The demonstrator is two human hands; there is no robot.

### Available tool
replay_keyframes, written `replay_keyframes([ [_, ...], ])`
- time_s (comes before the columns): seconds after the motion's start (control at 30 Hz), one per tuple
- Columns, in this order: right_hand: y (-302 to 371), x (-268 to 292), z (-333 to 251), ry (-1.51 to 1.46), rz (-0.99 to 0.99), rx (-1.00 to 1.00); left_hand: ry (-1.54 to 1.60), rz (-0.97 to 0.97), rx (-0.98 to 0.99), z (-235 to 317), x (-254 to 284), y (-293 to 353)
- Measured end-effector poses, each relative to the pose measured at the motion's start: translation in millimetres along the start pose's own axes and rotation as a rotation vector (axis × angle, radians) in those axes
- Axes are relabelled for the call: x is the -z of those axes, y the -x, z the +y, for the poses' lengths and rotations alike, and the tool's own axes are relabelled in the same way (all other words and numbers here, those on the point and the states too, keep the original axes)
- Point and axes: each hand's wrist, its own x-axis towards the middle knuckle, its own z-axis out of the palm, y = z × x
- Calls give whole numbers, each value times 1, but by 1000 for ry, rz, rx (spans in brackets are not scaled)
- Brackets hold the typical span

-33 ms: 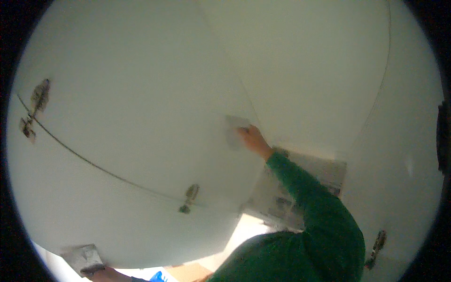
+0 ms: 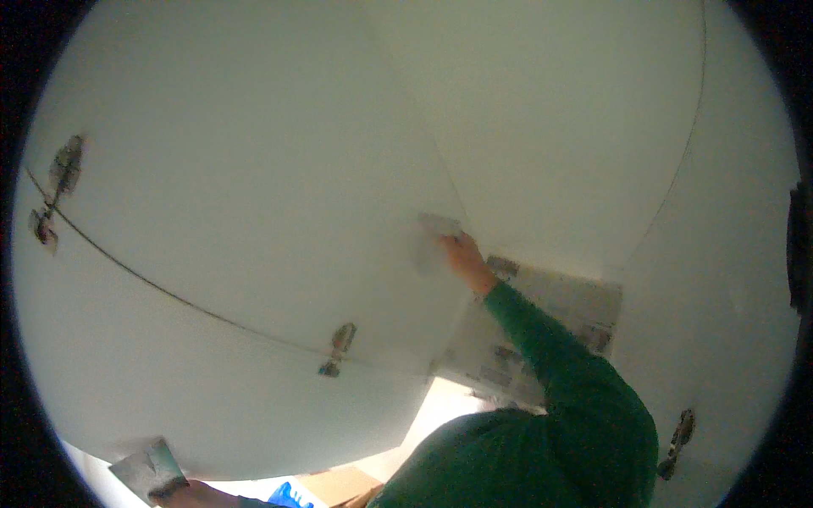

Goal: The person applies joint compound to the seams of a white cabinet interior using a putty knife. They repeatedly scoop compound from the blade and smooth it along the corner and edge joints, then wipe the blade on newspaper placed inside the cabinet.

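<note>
My right hand (image 2: 467, 262) is raised to the pale wall (image 2: 279, 152), closed on a thin, flat grey scraper (image 2: 438, 224). The blade lies against the wall close to a faint corner line and blurs into the surface; its handle is hidden by my fingers. Low at the left edge, my left hand (image 2: 199, 494) grips a second flat, square scraper (image 2: 140, 471), its face turned up and smeared with grey. The fingers of that hand are partly cut off by the lower edge.
A dark seam (image 2: 169, 294) curves across the wall, with a grey-brown patch (image 2: 339, 347) on it and darker patches (image 2: 66, 169) at far left. Another patch (image 2: 680, 436) is at lower right. Behind my sleeve is a patterned grey panel (image 2: 584, 296). Below lie a blue item (image 2: 290, 496) and cardboard (image 2: 339, 485).
My right hand and its scraper have shifted slightly right and down. The left scraper has tilted a little, showing more of its face. The view has moved slightly.
</note>
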Motion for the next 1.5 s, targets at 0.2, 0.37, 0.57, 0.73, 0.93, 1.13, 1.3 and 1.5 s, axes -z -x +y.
replay_keyframes([
  [0.2, 172, 12, 23, 448, -47, 55, -385, -345, -85, 54, -18, 156],
  [0.37, 237, 33, -93, 419, -99, -4, -807, -1457, -300, 8, -57, 333],
  [0.57, 293, 21, -164, 3, 80, 2, -546, -1412, -358, 15, -33, 372],
  [0.73, 252, -26, -207, -850, 384, -511, -184, -1355, 547, 49, -81, 357],
  [0.93, 254, -57, -211, -614, 445, -404, -71, -1594, 609, 55, -58, 345],
  [1.13, 254, -57, -223, -473, 407, -274, -230, -1879, 414, 38, -37, 306],
  [1.3, 247, -30, -253, -427, 319, -18, -172, -1870, 656, 34, -25, 283],
  [1.5, 250, -14, -288, 222, -253, 856, 127, -1531, 1518, 22, -24, 293],
])
